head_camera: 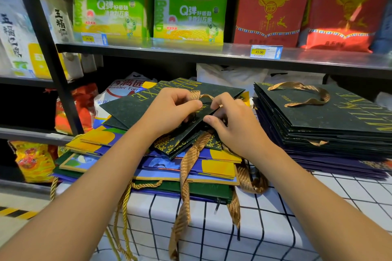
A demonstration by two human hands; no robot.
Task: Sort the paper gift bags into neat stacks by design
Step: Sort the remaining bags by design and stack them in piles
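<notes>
Sorted: neat dark-green stack (322,116), right. Unsorted: mixed pile (148,165). Left hand (167,110), right hand (233,125): both pinching top dark-green bag (131,106).

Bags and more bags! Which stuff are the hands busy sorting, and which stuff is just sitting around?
Part of the job:
left hand and right hand, pinching the dark green bag
mixed pile underneath
neat dark stack

Just lying about:
green rice packs
red rice packs
price tag
checked cloth

Two bare forearms, bare hands (169,110), short nails, no sleeves or jewellery.
</notes>
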